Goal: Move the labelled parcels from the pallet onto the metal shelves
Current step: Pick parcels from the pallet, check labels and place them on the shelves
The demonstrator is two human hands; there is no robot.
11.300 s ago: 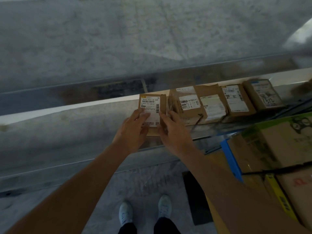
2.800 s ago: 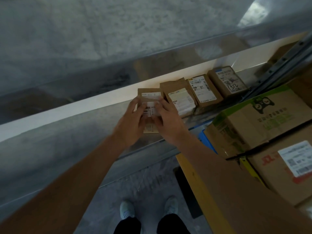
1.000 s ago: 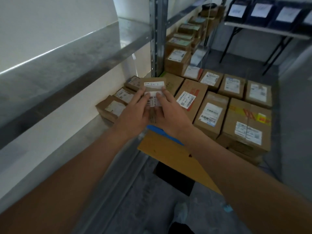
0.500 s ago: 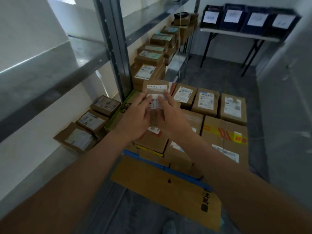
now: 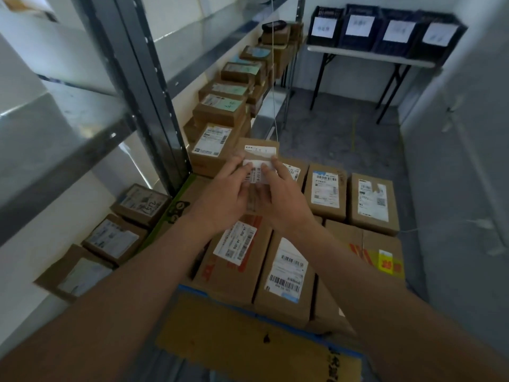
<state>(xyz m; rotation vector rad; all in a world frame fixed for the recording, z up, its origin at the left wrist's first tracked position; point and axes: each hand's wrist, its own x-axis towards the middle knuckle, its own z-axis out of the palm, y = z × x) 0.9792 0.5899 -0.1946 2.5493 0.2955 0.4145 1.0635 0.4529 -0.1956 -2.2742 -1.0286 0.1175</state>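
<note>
I hold a small brown parcel with a torn white label in the air above the pallet. My left hand grips its left side and my right hand its right side, with both thumbs on the label. Below lie several labelled cardboard parcels on the pallet. To the left runs the metal shelf, and three small labelled parcels sit on its lower level.
A dark steel upright stands between two shelf bays. The far bay holds several stacked parcels. A white folding table with dark crates stands at the back. Grey floor lies to the right of the pallet.
My view has swung from the shelf to the pallet and far bay. Both hands have lifted the small parcel off the shelf and carry it over the pallet parcels.
</note>
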